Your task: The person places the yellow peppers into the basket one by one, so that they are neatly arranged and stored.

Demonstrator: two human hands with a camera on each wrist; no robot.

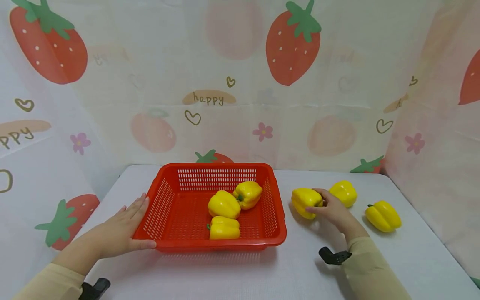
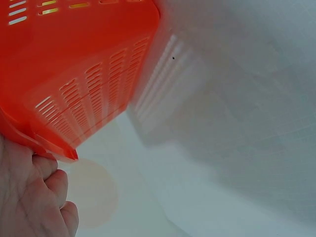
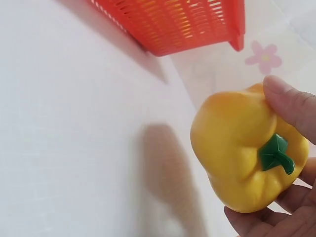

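Observation:
My right hand (image 1: 335, 212) pinches a yellow bell pepper (image 1: 306, 202) between thumb and fingers, to the right of the red basket (image 1: 221, 243). In the right wrist view this pepper shows its green stem towards the hand, and its shadow falls on the table apart from it. Inside the basket, three more yellow bell peppers (image 1: 223, 204) lie together towards the right side. My left hand (image 1: 116, 235) rests at the basket's left front corner, fingers extended along the left rim and thumb along the front one.
Two yellow bell peppers lie on the white table (image 1: 300, 275) beyond the right hand: one behind it (image 1: 344, 193), another further right (image 1: 383, 216). Strawberry-printed cloth (image 1: 240, 75) hangs behind the table and at both sides. Each wrist wears a black camera mount (image 1: 334, 256).

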